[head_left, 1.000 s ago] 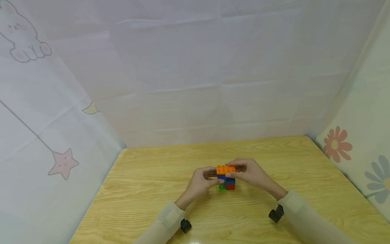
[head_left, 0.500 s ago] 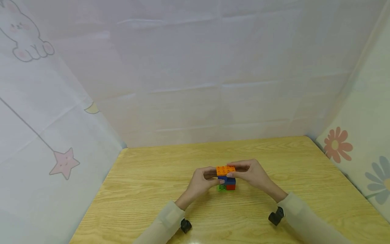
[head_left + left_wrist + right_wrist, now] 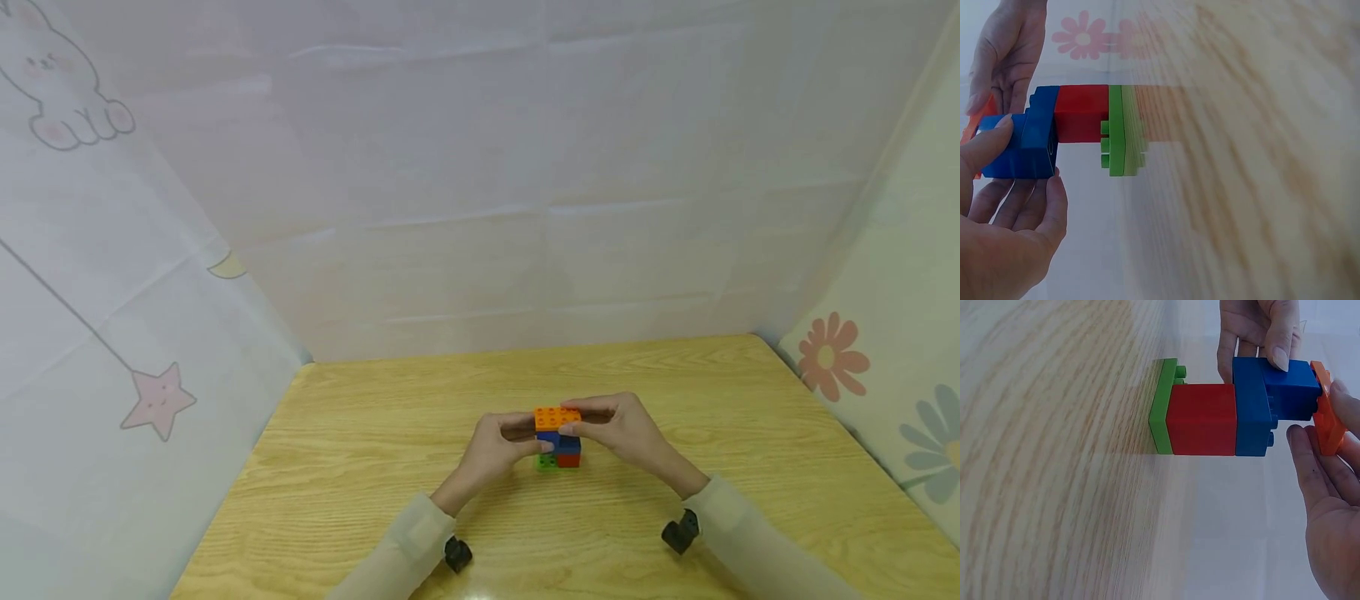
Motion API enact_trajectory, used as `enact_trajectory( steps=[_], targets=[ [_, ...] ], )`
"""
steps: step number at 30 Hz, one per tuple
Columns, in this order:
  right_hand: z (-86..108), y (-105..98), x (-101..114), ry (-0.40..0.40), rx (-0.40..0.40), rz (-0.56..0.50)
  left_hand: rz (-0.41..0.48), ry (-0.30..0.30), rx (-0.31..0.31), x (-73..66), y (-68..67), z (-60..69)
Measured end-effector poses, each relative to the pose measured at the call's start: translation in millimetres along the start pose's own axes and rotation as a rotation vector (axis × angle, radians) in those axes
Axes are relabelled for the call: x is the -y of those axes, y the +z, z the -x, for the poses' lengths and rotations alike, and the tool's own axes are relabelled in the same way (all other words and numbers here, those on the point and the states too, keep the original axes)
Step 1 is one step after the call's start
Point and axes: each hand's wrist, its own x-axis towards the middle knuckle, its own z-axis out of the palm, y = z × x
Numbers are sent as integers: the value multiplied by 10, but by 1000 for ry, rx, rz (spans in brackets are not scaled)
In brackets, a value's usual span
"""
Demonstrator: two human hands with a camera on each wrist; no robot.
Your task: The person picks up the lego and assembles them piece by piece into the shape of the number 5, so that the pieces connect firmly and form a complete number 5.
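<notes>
A tower of bricks stands on the table: a flat green plate (image 3: 1160, 412) at the bottom, a red block (image 3: 1201, 419), a flat blue brick (image 3: 1250, 412), a taller blue block (image 3: 1004, 150) and a flat orange brick (image 3: 551, 418) on top. My left hand (image 3: 491, 454) grips the blue bricks from the left, thumb on the near side, fingers behind. From the right, my right hand (image 3: 626, 429) pinches the orange brick between thumb and fingers. In the right wrist view the orange brick (image 3: 1329, 412) looks slightly tilted against the blue block.
The wooden table (image 3: 360, 483) spreads around the tower. Pale cloth hangs behind it (image 3: 450, 208) and at both sides, printed with a star (image 3: 158, 402) and flowers (image 3: 831, 357). A small black camera sits at each wrist.
My right hand has shifted very slightly down and right, still holding the orange brick. My left hand keeps its grip almost without moving.
</notes>
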Motion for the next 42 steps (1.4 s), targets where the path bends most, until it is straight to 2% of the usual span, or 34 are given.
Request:
enact_trajectory(
  steps=[11,19,26,36,42],
  targets=[
    [1,3,16,-32,-2,9,-3,3,2,-1,0,-4],
    [17,12,63,-29,-13,22,-58,10,-12,-1,-14,-5],
    [23,-12,39,-38,-15,56,-51,3,-12,-4,-4,-7],
    [62,-17,25,-8,-18,33,-49,-9,-16,-7,-1,-7],
    [30,-18,67,-30,-12,83,-37,1,-8,-23,-5,-7]
  ],
)
